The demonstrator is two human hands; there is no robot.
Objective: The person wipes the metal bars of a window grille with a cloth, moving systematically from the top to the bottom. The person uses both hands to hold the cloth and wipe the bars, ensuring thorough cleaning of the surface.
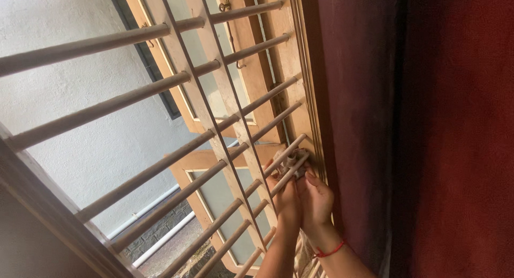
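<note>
Window grille (214,133) | left hand (285,199), right hand (316,199) grip one cloth (293,161)

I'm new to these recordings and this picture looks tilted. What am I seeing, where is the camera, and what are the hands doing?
The single picture comes from a camera worn on the person's head, so the view leans with it. There is no machine, only two bare hands. They reach up to a window grille of pale bars beside a dark red curtain. The left hand and right hand meet around a small whitish thing wrapped at one bar; it is too small to identify. A red thread circles the right wrist. Beyond the bars, wooden shutters stand open.
</note>
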